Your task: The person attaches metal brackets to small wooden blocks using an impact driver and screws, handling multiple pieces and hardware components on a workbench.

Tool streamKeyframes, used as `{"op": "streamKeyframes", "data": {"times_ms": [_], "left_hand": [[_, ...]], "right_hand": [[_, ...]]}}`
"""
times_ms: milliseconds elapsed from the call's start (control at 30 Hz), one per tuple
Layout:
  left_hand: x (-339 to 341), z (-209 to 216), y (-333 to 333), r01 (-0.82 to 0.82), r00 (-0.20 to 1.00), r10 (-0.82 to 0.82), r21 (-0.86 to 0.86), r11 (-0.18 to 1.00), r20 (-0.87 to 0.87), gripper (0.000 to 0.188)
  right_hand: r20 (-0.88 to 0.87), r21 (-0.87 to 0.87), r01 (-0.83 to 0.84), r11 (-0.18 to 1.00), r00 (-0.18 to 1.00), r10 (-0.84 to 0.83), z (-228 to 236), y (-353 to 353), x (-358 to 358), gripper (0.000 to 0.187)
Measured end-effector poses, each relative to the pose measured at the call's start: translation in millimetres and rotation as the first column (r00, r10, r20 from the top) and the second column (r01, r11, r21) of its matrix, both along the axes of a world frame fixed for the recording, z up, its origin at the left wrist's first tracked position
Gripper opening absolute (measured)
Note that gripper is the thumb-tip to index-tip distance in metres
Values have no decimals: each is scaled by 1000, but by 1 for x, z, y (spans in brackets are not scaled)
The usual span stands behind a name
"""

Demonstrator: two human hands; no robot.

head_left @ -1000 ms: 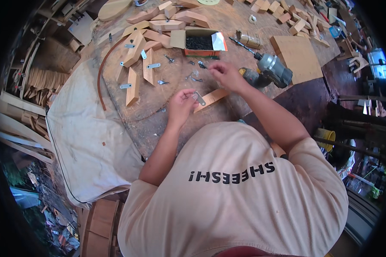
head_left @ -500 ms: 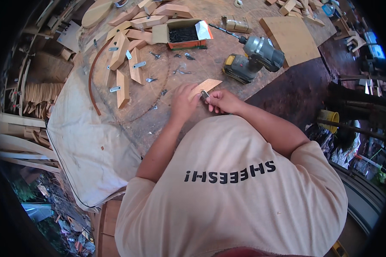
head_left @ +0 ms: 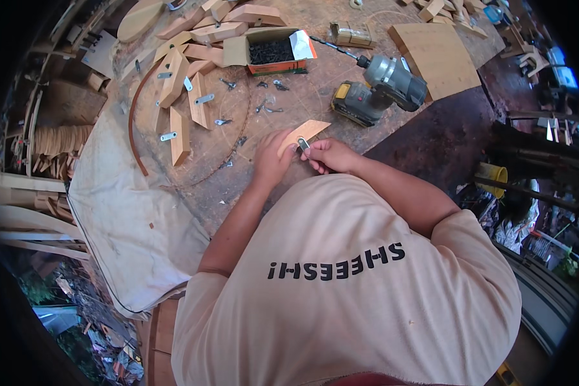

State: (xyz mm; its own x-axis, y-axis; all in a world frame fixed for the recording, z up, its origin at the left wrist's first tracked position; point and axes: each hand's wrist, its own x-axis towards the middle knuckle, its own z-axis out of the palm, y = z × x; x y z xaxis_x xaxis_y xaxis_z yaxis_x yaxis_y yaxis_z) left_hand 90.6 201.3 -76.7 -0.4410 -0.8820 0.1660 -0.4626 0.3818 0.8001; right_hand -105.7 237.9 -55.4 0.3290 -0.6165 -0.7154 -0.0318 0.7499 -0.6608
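My left hand (head_left: 272,157) is closed round the near end of an angled wooden block (head_left: 312,130), low over the workbench. Between the thumb and fingers of my right hand (head_left: 332,155) is a small metal plate with a rounded end (head_left: 303,143), set against the near side of that block. Whether a screw joins the two I cannot tell. Beyond my hands, small metal fittings (head_left: 268,108) lie scattered on the bench. Farther left are wooden blocks (head_left: 180,136) with similar metal plates (head_left: 168,136) on them.
A cordless drill (head_left: 386,87) with a long bit lies at the right. An open carton of dark screws (head_left: 273,53) stands at the back, near piled blocks (head_left: 222,32). A square board (head_left: 431,61) is at the far right, a pale cloth (head_left: 132,238) at the left.
The metal plate in my right hand has turned and now shows more of its flat face against the block. My left hand keeps its hold; the whole view has shifted slightly.
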Motion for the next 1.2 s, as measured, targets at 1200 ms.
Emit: {"op": "streamKeyframes", "data": {"times_ms": [1200], "left_hand": [[-40, 78, -240, 325, 715, -8, -322, 889, 699, 7]], "right_hand": [[-130, -206, 270, 941, 945, -300, 21, 49, -110, 21]]}}
